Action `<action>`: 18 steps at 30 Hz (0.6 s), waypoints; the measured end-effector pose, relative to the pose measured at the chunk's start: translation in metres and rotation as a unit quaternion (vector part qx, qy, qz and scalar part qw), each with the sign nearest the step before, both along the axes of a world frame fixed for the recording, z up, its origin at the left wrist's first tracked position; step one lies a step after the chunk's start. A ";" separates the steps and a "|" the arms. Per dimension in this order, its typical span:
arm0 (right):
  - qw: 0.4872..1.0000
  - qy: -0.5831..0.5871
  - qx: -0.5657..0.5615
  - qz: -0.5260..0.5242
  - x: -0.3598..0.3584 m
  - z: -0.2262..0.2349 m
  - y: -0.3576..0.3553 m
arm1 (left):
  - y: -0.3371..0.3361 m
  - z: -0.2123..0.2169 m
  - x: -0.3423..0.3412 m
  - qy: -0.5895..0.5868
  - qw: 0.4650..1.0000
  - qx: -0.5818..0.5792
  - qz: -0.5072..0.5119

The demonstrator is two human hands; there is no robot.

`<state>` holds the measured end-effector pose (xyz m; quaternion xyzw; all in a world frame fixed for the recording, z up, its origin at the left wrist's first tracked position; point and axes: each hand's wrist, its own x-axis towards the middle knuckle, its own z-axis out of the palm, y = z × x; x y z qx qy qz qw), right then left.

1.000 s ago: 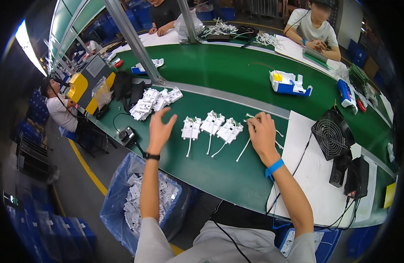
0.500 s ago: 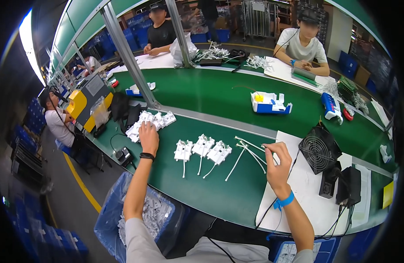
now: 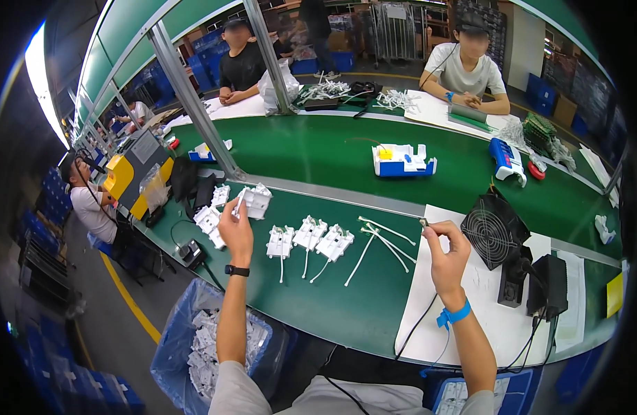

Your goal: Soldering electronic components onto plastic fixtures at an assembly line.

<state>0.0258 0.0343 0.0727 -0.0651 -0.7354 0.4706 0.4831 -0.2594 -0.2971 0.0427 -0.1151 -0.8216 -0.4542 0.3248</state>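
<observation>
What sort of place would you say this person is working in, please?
Most likely an electronics assembly line in a factory. Workers sit along a long green bench, white plastic parts lie in a row before the person's left hand and right hand, and a bin of white parts stands below.

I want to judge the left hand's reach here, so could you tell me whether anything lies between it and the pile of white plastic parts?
Nothing visible does. The left hand is already at the pile of white plastic parts, fingers on one piece, while the right hand holds a small part apart.
</observation>
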 end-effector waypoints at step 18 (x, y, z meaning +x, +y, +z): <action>0.988 -0.060 -0.040 0.136 0.014 0.022 -0.037 | 0.101 0.022 0.129 -0.372 0.562 0.407 -0.616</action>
